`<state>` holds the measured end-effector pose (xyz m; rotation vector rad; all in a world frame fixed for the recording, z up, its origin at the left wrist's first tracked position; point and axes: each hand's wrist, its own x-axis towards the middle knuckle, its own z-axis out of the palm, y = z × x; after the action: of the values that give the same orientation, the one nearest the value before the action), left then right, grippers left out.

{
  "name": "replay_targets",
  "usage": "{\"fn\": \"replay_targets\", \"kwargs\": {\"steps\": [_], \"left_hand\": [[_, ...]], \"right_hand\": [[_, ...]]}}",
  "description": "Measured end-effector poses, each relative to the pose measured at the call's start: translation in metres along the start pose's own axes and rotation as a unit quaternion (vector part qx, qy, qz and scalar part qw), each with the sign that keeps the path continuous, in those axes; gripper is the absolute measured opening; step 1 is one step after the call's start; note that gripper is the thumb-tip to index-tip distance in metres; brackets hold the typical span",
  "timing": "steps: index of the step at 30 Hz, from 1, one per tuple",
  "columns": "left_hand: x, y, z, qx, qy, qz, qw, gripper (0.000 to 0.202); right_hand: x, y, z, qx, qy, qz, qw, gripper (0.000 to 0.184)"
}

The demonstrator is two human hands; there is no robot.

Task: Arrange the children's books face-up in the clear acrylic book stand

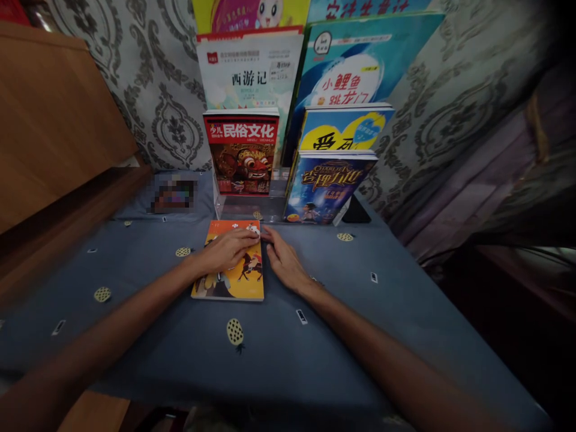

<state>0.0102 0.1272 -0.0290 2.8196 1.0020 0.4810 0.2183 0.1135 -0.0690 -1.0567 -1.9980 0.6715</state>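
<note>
An orange and yellow paperback book (251, 282) lies flat on the blue cloth, its cover showing a dark horse and rider. Across the upper part of this cover rests my left hand (227, 249), palm down with its fingers stretched out toward the right edge. My right hand (285, 261) is on the cloth just beside the book, fingers extended and the fingertips at the book's upper right edge. Whether those fingertips press on the edge, I cannot tell. Neither hand is wrapped around anything.
Just behind, a clear stand (243, 207) carries upright books in two columns, including a red-banded book (245, 153) and a blue book (328, 186). A dark flat object (357, 211) lies right of it. A wooden panel (54, 120) rises at left; the tablecloth (171, 336) has pineapple prints.
</note>
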Motion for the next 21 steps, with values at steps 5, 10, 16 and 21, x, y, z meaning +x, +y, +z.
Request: {"fn": "replay_targets", "kwargs": {"steps": [5,10,16,21], "left_hand": [[-0.015,0.017,-0.005,-0.021,0.000,0.024,0.999,0.042],[-0.028,0.034,-0.010,-0.074,0.010,0.055,0.996,0.040],[-0.046,0.051,-0.012,-0.091,0.016,0.069,0.993,0.037],[-0.059,0.065,-0.016,-0.080,0.004,0.074,0.994,0.039]], "right_hand": [[0.000,0.000,0.000,-0.004,0.000,-0.003,1.000,0.053],[-0.001,0.001,0.002,-0.008,0.003,-0.004,1.000,0.052],[-0.002,0.002,0.003,-0.036,0.013,-0.029,0.999,0.048],[-0.004,-0.009,0.002,-0.069,0.018,-0.063,0.995,0.047]]}}
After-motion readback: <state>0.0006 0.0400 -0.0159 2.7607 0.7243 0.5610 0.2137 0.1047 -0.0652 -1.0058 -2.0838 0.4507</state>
